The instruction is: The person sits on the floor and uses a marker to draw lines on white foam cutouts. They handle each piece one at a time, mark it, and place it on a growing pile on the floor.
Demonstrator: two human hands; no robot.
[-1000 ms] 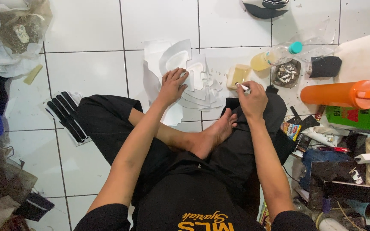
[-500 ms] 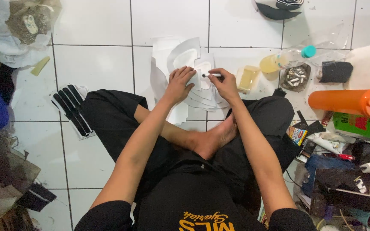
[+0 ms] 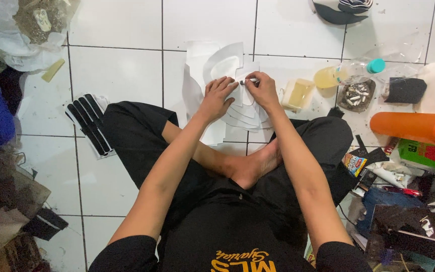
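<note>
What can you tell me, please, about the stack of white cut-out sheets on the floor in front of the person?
The stack of white cut-out sheets lies flat on the white tiled floor, ahead of the crossed legs. The pieces look like thin paper or card with curved edges, fanned so their rims overlap. The left hand presses on them, while the right hand holds a small pen with its tip at the top piece.

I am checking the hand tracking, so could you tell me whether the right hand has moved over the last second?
Yes. The right hand, holding a pen, moved left, away from the ashtray, onto the white paper pieces.
</note>
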